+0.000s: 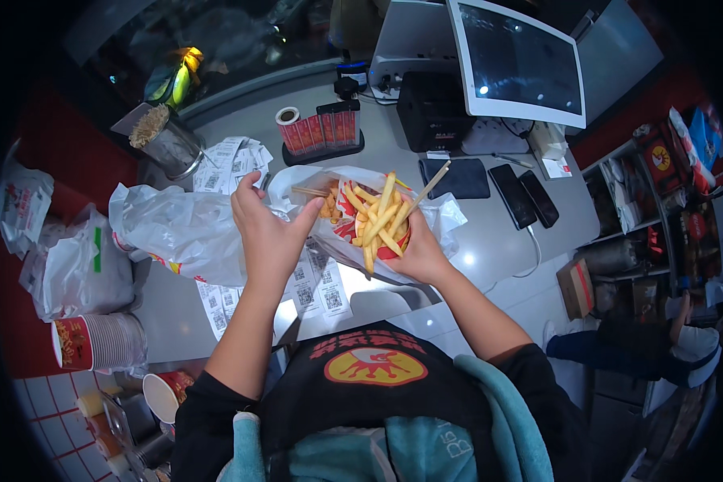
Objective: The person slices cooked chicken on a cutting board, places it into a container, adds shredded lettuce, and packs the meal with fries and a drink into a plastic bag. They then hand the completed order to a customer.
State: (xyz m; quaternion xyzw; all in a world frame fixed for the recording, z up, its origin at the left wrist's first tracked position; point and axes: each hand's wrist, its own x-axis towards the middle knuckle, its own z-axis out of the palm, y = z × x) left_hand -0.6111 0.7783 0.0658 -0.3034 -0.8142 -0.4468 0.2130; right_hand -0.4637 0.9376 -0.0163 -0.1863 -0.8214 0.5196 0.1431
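My right hand point(425, 250) grips a red paper cup point(394, 248) heaped with French fries point(376, 217), a wooden stick point(431, 185) poking up out of it. The cup is above the mouth of a white plastic bag point(385, 175). In that bag sits another red and white container holding fried food pieces point(331, 205), partly hidden by the fries. My left hand point(271, 223) holds nothing, its thumb and fingers apart at the bag's left side. Left of it lies a second white plastic bag point(175, 220), crumpled.
Printed receipts point(319, 289) lie along the counter point(385, 301). A metal canister of wooden sticks point(167, 141), a sticker roll holder point(322, 132), a black printer point(434, 114) and a monitor point(521, 60) stand behind. Two phones point(512, 194) lie right; stacked paper cups point(105, 341) are left. A person point(632, 349) is at far right.
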